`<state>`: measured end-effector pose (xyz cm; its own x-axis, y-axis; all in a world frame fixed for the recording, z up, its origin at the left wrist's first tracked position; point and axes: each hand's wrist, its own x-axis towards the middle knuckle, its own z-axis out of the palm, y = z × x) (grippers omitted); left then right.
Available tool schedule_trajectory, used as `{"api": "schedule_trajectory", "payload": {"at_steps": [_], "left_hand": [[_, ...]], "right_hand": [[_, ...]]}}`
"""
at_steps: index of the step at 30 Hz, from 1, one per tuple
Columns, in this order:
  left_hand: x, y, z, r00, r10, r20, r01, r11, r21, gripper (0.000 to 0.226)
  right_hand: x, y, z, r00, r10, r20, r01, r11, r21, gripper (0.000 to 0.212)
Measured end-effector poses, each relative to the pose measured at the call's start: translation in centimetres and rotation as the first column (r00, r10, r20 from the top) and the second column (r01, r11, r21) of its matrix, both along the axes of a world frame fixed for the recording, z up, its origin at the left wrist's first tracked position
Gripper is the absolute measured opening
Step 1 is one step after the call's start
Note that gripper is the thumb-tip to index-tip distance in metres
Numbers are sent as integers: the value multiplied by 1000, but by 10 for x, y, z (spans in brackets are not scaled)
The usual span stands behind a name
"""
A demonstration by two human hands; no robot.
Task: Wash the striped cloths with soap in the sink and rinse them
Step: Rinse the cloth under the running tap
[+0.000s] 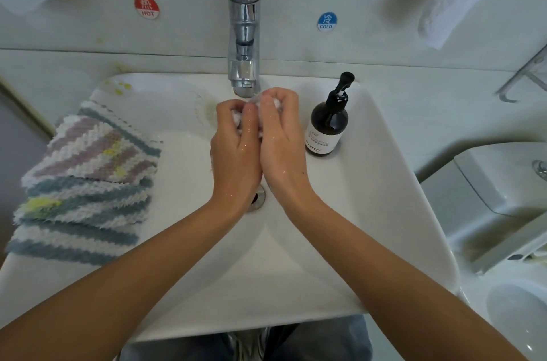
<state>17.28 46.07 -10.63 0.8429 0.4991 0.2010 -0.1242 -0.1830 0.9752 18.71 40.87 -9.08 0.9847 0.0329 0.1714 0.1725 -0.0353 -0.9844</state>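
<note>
Head view, 1 camera, wide-angle, looking steeply down and forward.

Worn above the near edge of the sink [384,135]; faces the far wall, where the tap [244,35] stands centre. Close range: both forearms enter from the near corners. Frame spans the folded cloths [85,183] at left to the toilet [503,212] at right. Edges bowed.

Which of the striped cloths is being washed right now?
The bunched white cloth gripped between both hands under the tap; the others lie stacked on the sink's left rim.
</note>
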Motion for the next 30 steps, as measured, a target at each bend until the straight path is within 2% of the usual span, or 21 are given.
{"api": "schedule_trajectory", "payload": {"at_steps": [2,4,8,13,16,20,23,25,27,30], "left_hand": [[-1,0,2,999,13,30,-13,1000,5,22],[-2,-1,2,999,2,55,-4,1000,25,28],[-1,1,-6,999,-33,-3,33,999,34,39],[1,6,-11,995,-41,-86,53,989,138,45],[3,9,-6,994,-67,-83,82,979,186,46],[3,11,-6,994,-77,-77,92,971,218,45],[7,16,-4,997,-51,-52,57,992,109,41],[9,21,-1,997,-31,-76,34,998,45,25],[8,22,2,994,-31,-109,33,999,19,9],[5,21,5,988,-50,-148,47,999,-26,19]], "right_hand": [[0,-1,0,996,-26,83,33,996,-85,14],[0,-5,0,991,-63,122,74,993,-93,24],[1,-7,-9,996,-68,51,71,996,-62,42],[8,-9,-20,999,-38,-12,36,994,-100,47],[11,-9,-20,999,-51,-9,49,990,-129,52],[10,-9,-20,998,-68,-1,67,988,-137,47],[9,-9,-18,999,29,27,-22,969,-247,28],[8,-9,-17,993,93,73,-57,918,-393,18],[5,-9,-18,988,108,108,-48,893,-448,20],[2,-8,-15,985,83,151,-13,909,-418,15]]}}
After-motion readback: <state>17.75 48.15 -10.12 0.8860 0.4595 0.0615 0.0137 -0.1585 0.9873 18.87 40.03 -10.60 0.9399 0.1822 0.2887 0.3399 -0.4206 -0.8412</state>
